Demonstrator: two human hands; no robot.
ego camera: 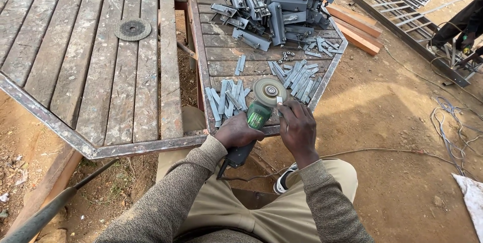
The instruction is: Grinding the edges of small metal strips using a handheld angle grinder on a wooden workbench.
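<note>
At the near edge of the wooden table (151, 72), both forearms reach forward from the lap. Left hand (236, 131) wraps closed around the green angle grinder (254, 122), disc (269, 91) turned up. Right hand (298, 131) bends at the wrist, its fingertips pinching a small metal piece (279, 100) against the disc's rim. Flat metal strips (227, 99) lie just beyond.

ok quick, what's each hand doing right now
Left hand: closed around the body of the green angle grinder.
Right hand: fingers pinch a small metal piece against the grinder's disc.
</note>
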